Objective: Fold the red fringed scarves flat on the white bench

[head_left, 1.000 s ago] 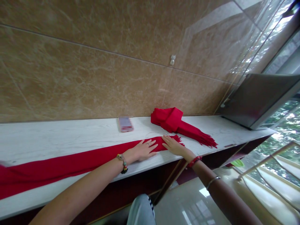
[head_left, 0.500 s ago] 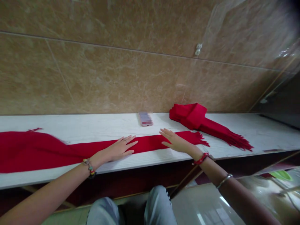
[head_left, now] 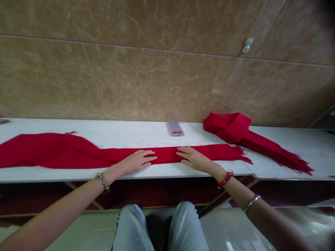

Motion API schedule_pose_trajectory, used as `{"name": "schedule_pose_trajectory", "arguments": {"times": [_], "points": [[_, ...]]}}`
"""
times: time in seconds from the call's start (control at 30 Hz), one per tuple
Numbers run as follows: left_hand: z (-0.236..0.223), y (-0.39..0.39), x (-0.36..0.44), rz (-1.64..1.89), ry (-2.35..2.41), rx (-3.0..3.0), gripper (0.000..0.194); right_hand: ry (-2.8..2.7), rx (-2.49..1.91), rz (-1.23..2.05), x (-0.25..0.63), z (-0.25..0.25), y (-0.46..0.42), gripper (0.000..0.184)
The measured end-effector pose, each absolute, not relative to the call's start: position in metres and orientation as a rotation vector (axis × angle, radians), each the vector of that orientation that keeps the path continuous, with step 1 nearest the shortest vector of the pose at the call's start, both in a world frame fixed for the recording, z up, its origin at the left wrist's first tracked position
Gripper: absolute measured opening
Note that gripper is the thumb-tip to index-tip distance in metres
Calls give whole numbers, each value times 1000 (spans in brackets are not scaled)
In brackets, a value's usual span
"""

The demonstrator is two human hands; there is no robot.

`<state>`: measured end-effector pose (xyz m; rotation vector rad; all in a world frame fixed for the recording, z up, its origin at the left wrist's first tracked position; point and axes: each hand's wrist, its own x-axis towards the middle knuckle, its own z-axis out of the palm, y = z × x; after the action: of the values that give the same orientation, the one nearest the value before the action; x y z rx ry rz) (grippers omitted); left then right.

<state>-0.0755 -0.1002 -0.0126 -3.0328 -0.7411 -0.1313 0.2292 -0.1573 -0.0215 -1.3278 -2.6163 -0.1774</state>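
Observation:
A long red scarf [head_left: 65,151] lies along the white table, wide and loosely rumpled on the left, folded into a narrow strip from the middle to its fringed right end. My left hand [head_left: 136,161] rests flat on the narrow part, fingers stretched out to the right. Opposite it, my right hand [head_left: 193,158] lies on the same strip with its fingers extended to the left. A short stretch of red cloth shows between the two hands. Neither hand grips the cloth.
Behind the right end lies a second red scarf [head_left: 230,127], folded over itself with its fringe toward the right. A phone [head_left: 176,129] sits near the tiled wall [head_left: 146,83]. The white tabletop [head_left: 125,130] has its front edge just before my knees.
The view has turned to the left, so the scarves and phone appear farther right. My right hand has shifted left along the strip relative to the cloth. Both hands stay flat.

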Motion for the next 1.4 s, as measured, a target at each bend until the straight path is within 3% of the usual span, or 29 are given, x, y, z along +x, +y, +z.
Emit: {"name": "schedule_pose_trajectory", "arguments": {"times": [0.17, 0.4, 0.63, 0.8, 1.13, 1.3, 1.4], "points": [[-7, -99, -69, -167, -648, -2884, 29, -2663, -1148, -312, 213, -20, -157, 25], [8, -103, -70, -145, -580, -2863, 36, -2622, -1024, -518, 219, -20, -167, 24], [8, -105, -72, -66, -531, -2961, 37, -2600, -935, -465, 228, -28, -173, 27], [13, -100, -71, -276, -585, -2939, 36, -2505, -966, -496, 228, -19, -174, 29], [24, -109, -63, 34, -588, -3210, 22, -2519, -1054, -142, 234, -28, -179, 29], [7, -97, -22, -258, -747, -3087, 35, -2423, -1311, -94, 211, -21, -166, 39], [-18, -95, -6, -241, -834, -3008, 45, -2502, -1444, -117, 200, -25, -162, 48]]}}
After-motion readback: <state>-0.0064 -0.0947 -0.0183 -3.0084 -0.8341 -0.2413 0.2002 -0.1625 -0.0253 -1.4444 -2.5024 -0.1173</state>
